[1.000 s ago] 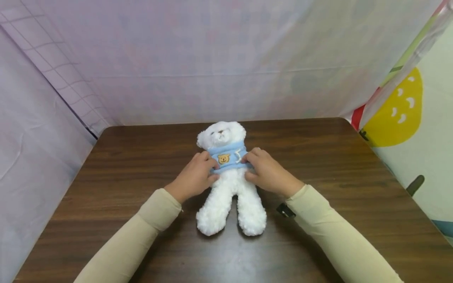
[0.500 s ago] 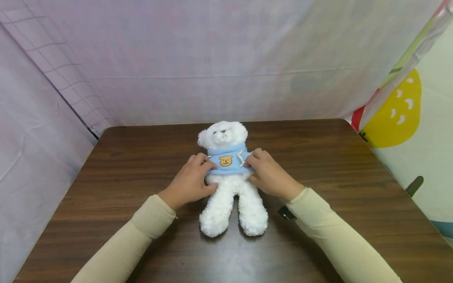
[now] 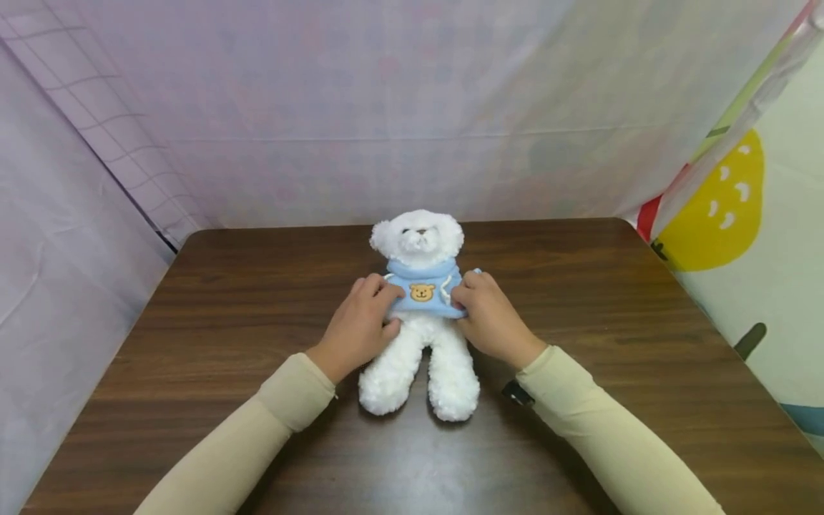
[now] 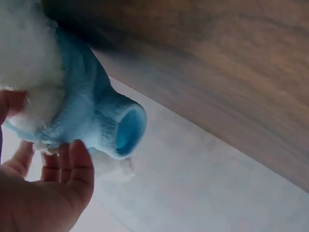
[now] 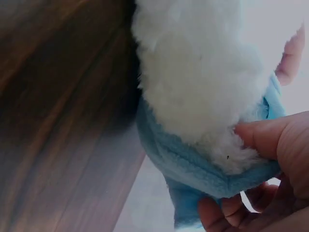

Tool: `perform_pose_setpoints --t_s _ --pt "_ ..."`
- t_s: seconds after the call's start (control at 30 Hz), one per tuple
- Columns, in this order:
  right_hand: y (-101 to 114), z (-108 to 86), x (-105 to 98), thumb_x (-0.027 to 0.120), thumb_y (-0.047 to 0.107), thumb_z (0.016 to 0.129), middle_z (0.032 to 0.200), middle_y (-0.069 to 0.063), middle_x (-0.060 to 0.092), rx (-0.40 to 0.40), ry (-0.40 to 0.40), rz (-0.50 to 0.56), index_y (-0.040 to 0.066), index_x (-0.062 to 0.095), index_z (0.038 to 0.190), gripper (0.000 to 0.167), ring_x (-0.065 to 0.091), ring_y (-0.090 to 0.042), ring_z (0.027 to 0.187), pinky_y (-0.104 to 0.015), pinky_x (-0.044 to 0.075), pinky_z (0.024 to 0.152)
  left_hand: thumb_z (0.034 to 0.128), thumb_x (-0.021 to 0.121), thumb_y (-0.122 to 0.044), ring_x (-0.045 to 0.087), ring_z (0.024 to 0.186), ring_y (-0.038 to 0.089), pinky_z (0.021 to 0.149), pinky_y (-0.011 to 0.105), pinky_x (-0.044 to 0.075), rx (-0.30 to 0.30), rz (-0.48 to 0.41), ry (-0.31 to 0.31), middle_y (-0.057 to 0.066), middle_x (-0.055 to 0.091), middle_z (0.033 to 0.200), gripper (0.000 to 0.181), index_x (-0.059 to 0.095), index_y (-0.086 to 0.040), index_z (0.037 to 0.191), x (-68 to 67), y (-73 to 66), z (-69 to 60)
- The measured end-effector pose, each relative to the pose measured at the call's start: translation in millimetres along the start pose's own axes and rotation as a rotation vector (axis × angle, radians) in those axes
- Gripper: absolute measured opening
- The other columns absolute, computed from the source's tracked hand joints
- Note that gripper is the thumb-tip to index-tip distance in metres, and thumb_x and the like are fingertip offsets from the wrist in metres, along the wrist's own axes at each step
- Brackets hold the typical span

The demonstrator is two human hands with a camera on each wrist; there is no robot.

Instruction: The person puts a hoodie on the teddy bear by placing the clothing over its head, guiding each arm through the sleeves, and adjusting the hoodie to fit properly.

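Note:
A white plush bear (image 3: pixel 418 243) in a light blue shirt (image 3: pixel 421 270) lies face up on the table, legs toward the person. My left hand (image 3: pixel 357 325) holds the shirt's left side; in the left wrist view its fingers curl against the blue cloth (image 4: pixel 79 96), beside an empty sleeve opening. At the right side, my right hand (image 3: pixel 496 318) grips the lower hem. The right wrist view shows that thumb on the white fur (image 5: pixel 193 72) inside the hem and the fingers outside the blue cloth (image 5: pixel 188 162).
The brown wooden table (image 3: pixel 257 279) ends at a pale hanging cloth (image 3: pixel 386 107) behind the bear. Another pale cloth hangs at left. On the right is a sheet with a yellow printed shape (image 3: pixel 721 207). A small black object (image 3: pixel 517 393) sits at the right sleeve's cuff.
The bear's head and shirt have shifted right and slightly away, and its feet have moved up a little. The shirt's hem is spread wider. Since half a second ago, my left hand has moved right.

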State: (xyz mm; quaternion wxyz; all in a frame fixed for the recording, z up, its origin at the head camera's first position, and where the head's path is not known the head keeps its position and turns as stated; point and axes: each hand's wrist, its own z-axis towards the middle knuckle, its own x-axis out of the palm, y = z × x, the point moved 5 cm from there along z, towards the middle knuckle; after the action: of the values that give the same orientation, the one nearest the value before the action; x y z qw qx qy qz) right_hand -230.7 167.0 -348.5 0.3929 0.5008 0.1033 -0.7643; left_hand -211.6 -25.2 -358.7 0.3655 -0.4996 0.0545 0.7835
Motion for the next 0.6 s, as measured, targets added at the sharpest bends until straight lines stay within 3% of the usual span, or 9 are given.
perform_pose_setpoints --t_s 0.1,0.3,0.43,0.6 --pt "-0.9 1.6 1.0 0.067 -0.014 0.067 0.073 -0.002 0.036 0.001 -0.010 0.015 0.011 0.045 0.064 0.033 0.037 -0.025 0.071 -0.036 0.034 0.068 0.0884 0.073 -0.013 0.045 0.092 0.022 0.073 0.032 0.045 -0.020 -0.004 0.051 0.008 0.050 0.109 0.028 0.068 -0.008 0.116 0.6 3.0 0.4" --pt "-3.5 1.4 -0.7 0.078 0.004 0.079 0.092 -0.007 0.049 0.049 0.039 0.055 0.007 0.058 0.082 0.020 0.046 -0.028 0.085 -0.039 0.040 0.076 0.0938 0.070 -0.018 0.047 0.094 0.025 0.078 0.036 0.044 -0.053 -0.120 0.060 0.008 0.051 0.108 0.017 0.072 -0.007 0.106 1.0 8.0 3.1" --pt "-2.8 2.0 -4.9 0.075 0.013 0.088 0.099 -0.009 0.053 0.069 0.082 0.091 0.006 0.062 0.089 0.016 0.049 -0.030 0.091 -0.042 0.042 0.080 0.0994 0.060 -0.013 0.051 0.088 0.024 0.080 0.038 0.043 -0.089 -0.224 0.062 0.007 0.056 0.098 0.013 0.070 -0.004 0.098 -2.5 10.4 7.6" --pt "-4.2 4.7 -5.6 0.069 0.013 0.093 0.097 -0.008 0.058 0.045 0.064 0.122 0.006 0.062 0.091 0.010 0.052 -0.030 0.092 -0.043 0.043 0.083 0.1017 0.056 -0.011 0.055 0.082 0.023 0.081 0.039 0.044 -0.128 -0.219 0.061 0.005 0.063 0.088 0.010 0.064 -0.006 0.097 -2.4 12.6 13.2"
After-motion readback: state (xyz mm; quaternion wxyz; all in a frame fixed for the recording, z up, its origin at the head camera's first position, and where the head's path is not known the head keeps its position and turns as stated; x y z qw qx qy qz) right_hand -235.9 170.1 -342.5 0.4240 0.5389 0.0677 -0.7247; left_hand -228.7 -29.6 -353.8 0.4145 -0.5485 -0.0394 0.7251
